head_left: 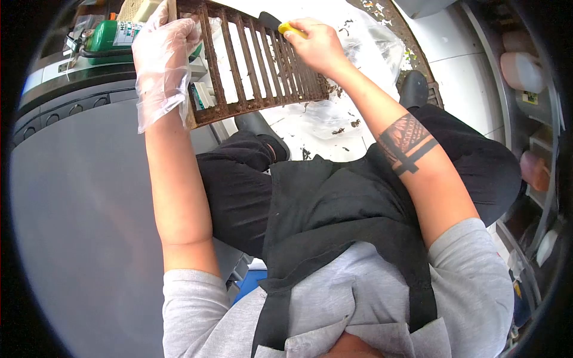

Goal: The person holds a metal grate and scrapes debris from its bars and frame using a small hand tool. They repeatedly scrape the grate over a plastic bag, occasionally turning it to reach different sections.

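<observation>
A white label on the green canister (110, 34) carries print too small to read. Seated, the person's plastic-gloved left hand (162, 56) grips the side edge of a rusty grate (256, 71), held tilted above the knees over a debris-flecked plastic sheet (334, 113). The bare right hand (319, 46) is clenched around a yellow-handled tool (286, 27), its dark blade mostly hidden behind the bars.

Apron (334, 203), rusty grate (256, 59) and tiled floor (471, 65) suggest kitchen.

One head-worn wide-angle camera looks steeply down the wearer's body (334, 238), close in; dark rim probably lens edge
</observation>
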Demonstrator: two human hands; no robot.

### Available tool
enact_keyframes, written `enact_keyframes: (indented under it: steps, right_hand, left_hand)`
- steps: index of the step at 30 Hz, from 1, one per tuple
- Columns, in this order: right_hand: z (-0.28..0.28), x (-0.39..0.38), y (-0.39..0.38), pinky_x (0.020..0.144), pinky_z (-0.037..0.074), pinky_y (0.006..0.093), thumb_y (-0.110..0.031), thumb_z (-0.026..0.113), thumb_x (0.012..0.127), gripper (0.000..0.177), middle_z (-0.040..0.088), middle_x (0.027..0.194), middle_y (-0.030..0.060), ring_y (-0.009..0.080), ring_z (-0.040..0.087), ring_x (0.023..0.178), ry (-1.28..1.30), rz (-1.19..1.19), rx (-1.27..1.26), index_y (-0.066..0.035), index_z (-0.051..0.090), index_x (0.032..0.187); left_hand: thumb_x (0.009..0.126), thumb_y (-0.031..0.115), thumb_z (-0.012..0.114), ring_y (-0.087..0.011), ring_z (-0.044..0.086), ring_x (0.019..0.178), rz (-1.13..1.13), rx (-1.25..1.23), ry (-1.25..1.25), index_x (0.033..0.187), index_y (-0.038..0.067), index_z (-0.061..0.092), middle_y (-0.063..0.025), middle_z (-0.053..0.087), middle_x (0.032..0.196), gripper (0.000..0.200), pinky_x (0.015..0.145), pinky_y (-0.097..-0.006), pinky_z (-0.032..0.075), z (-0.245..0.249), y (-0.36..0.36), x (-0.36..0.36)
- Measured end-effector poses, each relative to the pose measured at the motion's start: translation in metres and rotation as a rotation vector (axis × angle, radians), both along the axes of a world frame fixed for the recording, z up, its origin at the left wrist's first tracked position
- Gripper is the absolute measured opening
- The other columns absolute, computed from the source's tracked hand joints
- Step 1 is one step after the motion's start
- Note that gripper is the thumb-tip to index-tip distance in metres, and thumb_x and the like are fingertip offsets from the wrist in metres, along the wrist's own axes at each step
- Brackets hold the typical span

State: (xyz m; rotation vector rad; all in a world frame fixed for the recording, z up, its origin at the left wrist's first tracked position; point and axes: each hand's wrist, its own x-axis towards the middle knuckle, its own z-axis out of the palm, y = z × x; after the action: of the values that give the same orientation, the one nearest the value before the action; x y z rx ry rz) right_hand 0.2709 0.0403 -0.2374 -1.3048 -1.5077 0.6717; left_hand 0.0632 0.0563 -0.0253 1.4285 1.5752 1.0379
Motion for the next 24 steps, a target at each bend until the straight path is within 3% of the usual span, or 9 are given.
enact_keyframes:
  steps: [3,8,11,14,17,18,20,24]
  right_hand:
    - [0.007,-0.013,0.000,0.085,0.056,0.0410,-0.014,0.071,0.088,0.020,0.073,0.101,0.0131,0.0352,0.069,0.094,-0.213,-0.123,0.148,-0.002,0.073,0.103]
    - [0.005,-0.025,-0.007,0.084,0.056,0.0420,-0.013,0.069,0.090,0.017,0.072,0.101,0.0125,0.0341,0.069,0.094,-0.269,-0.130,0.166,-0.003,0.072,0.103]
    - [0.004,-0.026,-0.006,0.086,0.056,0.0400,-0.013,0.069,0.090,0.020,0.073,0.103,0.0128,0.0350,0.068,0.096,-0.149,-0.115,0.023,-0.002,0.074,0.107]
    - [-0.004,-0.023,0.000,0.089,0.055,0.0361,-0.016,0.070,0.093,0.024,0.075,0.107,0.0133,0.0300,0.071,0.099,-0.039,-0.078,-0.039,-0.002,0.076,0.112]
    - [-0.019,-0.015,0.012,0.090,0.054,0.0312,-0.021,0.071,0.097,0.029,0.077,0.106,0.0084,0.0158,0.069,0.096,0.351,0.112,-0.414,0.000,0.075,0.116]
    - [-0.019,-0.014,0.013,0.090,0.054,0.0312,-0.021,0.071,0.097,0.029,0.077,0.106,0.0084,0.0158,0.069,0.096,0.354,0.107,-0.411,0.000,0.075,0.116]
    - [-0.020,-0.015,0.012,0.068,0.057,0.0307,-0.028,0.074,0.093,0.037,0.076,0.089,0.0098,0.0088,0.061,0.063,0.629,0.180,-0.494,-0.003,0.075,0.120]
    - [-0.024,-0.018,0.009,0.078,0.058,0.0324,-0.026,0.074,0.093,0.034,0.077,0.099,0.0132,0.0161,0.070,0.074,0.623,0.163,-0.513,-0.003,0.076,0.117]
  left_hand:
    - [0.077,-0.010,0.053,-0.0277,0.066,0.120,0.018,-0.001,-0.011,0.146,-0.004,0.051,-0.0167,0.062,0.128,0.068,0.088,-0.0328,0.061,-0.003,0.002,-0.003]
    - [0.076,-0.012,0.050,-0.0269,0.067,0.117,-0.006,-0.007,-0.047,0.146,-0.006,0.051,-0.0165,0.061,0.126,0.070,0.091,-0.0345,0.060,-0.006,0.006,-0.014]
    - [0.075,-0.013,0.048,-0.0275,0.066,0.117,-0.008,-0.009,-0.053,0.146,-0.008,0.051,-0.0166,0.061,0.124,0.071,0.093,-0.0353,0.060,-0.003,0.001,-0.008]
    - [0.073,-0.014,0.047,-0.0288,0.066,0.118,-0.011,0.002,-0.093,0.145,-0.008,0.051,-0.0169,0.061,0.123,0.073,0.094,-0.0355,0.060,-0.004,0.001,-0.008]
    - [0.072,-0.015,0.047,-0.0290,0.066,0.117,0.007,0.002,-0.064,0.145,-0.008,0.051,-0.0176,0.061,0.123,0.074,0.093,-0.0358,0.060,0.000,0.000,-0.002]
    - [0.072,-0.015,0.047,-0.0289,0.066,0.117,0.010,-0.010,-0.073,0.145,-0.009,0.050,-0.0177,0.061,0.122,0.074,0.093,-0.0358,0.060,0.000,0.000,-0.001]
    - [0.071,-0.015,0.047,-0.0287,0.066,0.117,0.008,-0.028,-0.080,0.145,-0.009,0.050,-0.0178,0.061,0.122,0.074,0.092,-0.0358,0.060,0.000,0.003,0.000]
    - [0.073,-0.015,0.048,-0.0291,0.068,0.116,0.031,-0.008,-0.087,0.146,-0.009,0.049,-0.0172,0.063,0.122,0.073,0.089,-0.0352,0.060,-0.003,0.002,0.005]
